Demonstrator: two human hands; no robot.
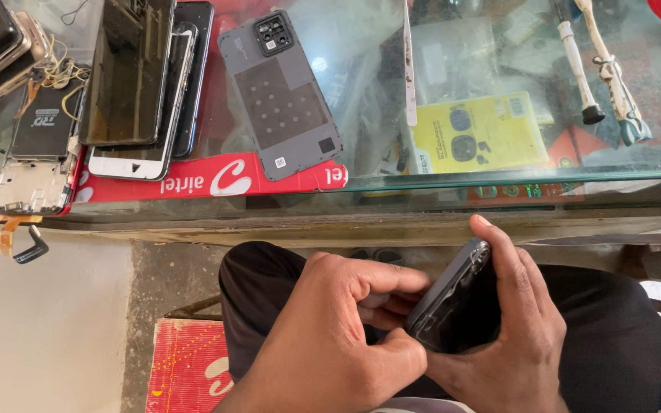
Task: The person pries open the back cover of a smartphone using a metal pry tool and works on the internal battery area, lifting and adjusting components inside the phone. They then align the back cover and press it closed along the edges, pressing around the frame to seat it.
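**A:** Both hands are low over the lap, below the edge of the glass desk (pixel 499 180). The right hand (pixel 518 336) is wrapped around a dark phone (pixel 453 302), tilted on its edge.

**B:** And the left hand (pixel 330 336)?

**A:** Curled tight, its thumb pressed against the phone's lower corner, so both are gripping it.

**B:** What's up on the desk?

**A:** A grey back cover (pixel 281 95) lying inside-up, a stack of phones (pixel 147 84) to its left, a stripped phone frame (pixel 36 160) at the edge, and white tweezers (pixel 409 69) near a yellow packet (pixel 477 131).
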